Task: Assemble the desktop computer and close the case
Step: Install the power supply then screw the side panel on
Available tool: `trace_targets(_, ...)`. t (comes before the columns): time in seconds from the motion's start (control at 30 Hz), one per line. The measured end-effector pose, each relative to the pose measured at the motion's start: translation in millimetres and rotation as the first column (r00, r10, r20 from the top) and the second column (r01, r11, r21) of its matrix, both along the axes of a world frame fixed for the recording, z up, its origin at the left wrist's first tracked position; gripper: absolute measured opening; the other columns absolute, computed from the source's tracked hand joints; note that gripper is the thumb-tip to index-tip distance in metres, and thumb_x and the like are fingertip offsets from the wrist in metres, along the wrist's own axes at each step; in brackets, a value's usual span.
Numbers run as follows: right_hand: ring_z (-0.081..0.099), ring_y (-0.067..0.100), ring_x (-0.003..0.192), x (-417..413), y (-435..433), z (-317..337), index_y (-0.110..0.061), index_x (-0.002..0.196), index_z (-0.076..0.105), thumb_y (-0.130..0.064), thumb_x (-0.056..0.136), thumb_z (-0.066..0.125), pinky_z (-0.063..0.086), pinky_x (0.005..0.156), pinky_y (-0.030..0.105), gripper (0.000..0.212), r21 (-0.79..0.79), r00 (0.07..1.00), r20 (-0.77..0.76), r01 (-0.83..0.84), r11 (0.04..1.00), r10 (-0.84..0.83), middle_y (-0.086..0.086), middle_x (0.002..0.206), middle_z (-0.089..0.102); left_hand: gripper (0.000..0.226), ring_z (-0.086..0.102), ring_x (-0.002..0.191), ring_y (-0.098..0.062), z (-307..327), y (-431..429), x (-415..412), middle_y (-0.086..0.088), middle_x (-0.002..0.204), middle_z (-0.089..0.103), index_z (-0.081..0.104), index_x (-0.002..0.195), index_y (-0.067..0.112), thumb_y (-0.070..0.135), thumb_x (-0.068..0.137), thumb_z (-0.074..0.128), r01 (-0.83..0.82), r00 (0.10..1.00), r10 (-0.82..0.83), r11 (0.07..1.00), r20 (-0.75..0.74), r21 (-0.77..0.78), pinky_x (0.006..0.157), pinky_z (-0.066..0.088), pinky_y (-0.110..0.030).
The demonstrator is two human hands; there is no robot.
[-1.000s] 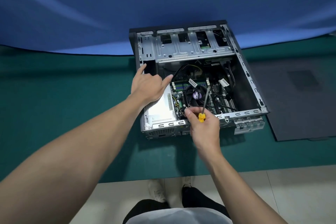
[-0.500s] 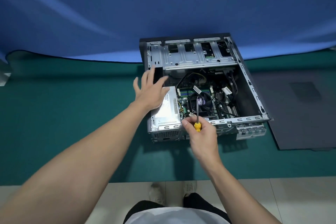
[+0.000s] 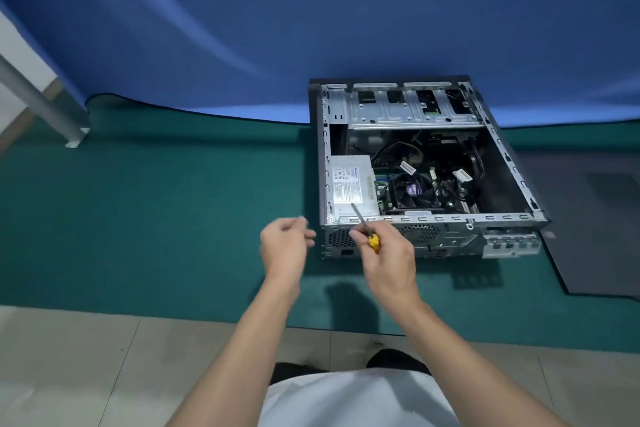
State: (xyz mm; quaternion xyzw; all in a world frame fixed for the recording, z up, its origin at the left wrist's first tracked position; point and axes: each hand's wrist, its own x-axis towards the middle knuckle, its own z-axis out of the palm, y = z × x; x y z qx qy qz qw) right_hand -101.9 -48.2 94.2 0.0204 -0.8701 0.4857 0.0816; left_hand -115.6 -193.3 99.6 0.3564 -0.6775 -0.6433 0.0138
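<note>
An open desktop case [image 3: 502, 218] lies on its side on the green mat. Inside it I see the silver power supply [image 3: 353, 187], the black CPU fan [image 3: 414, 191] and dark cables. My right hand [image 3: 388, 253] grips a small yellow-handled screwdriver [image 3: 373, 242] in front of the case's near wall, shaft pointing up-left over the rim. My left hand [image 3: 284, 244] hovers left of the case, blurred, fingers loosely curled, holding nothing that I can make out. The dark side panel [image 3: 595, 218] lies flat to the right of the case.
A green mat [image 3: 156, 211] covers the table, with a blue backdrop [image 3: 242, 28] rising behind it. A grey metal leg [image 3: 41, 104] stands at the far left. Tiled floor [image 3: 86, 357] and my shoes show below the table's near edge.
My left hand has left the power supply and pulled back to the left of the case. My right hand drew the screwdriver out of the case toward me. The view shifted left.
</note>
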Motion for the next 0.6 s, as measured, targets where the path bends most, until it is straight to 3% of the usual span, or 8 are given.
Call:
trace_targets(0.1, 0.059, 0.017, 0.074, 0.1, -10.2, -9.2, -0.01, 0.09, 0.069, -0.013, 0.088, 0.066, 0.05, 0.066, 0.036, 0.005, 0.09, 0.99, -0.133, -0.027, 0.996, 0.039, -0.001, 0.086, 0.064, 0.013, 0.064, 0.057, -0.009, -3.7, 13.0, 20.0, -0.001, 0.07, 0.072, 0.07, 0.089, 0.007, 0.013, 0.096, 0.06, 0.091, 0.99, -0.116, 0.961, 0.08, 0.263, 0.056, 0.049, -0.018)
trace_targets(0.23, 0.057, 0.017, 0.07, 0.6, -16.9, -20.5, -0.015, 0.087, 0.07, -0.015, 0.086, 0.069, 0.05, 0.058, 0.036, 0.002, 0.132, 0.976, -0.216, 0.021, 0.991, 0.008, -0.005, 0.086, 0.06, 0.014, 0.073, 0.075, -0.015, -1.1, 19.7, 25.3, -0.007, 0.088, 0.076, 0.07, 0.101, 0.004, 0.011, 0.097, 0.059, 0.075, 0.991, -0.123, 0.818, 0.046, 0.571, 0.074, 0.056, -0.026)
trace_targets(0.6, 0.057, 0.018, 0.066, -4.5, -28.5, -28.5, -0.019, 0.088, 0.072, -0.011, 0.082, 0.073, 0.047, 0.053, 0.033, 0.01, 0.188, 0.976, -0.21, 0.106, 0.977, -0.065, -0.004, 0.084, 0.058, 0.014, 0.069, 0.074, -0.013, 0.9, 15.4, 15.9, -0.004, 0.082, 0.075, 0.072, 0.093, 0.007, 0.006, 0.095, 0.059, 0.042, 0.994, -0.092, 0.83, 0.061, 0.556, 0.072, 0.051, -0.025)
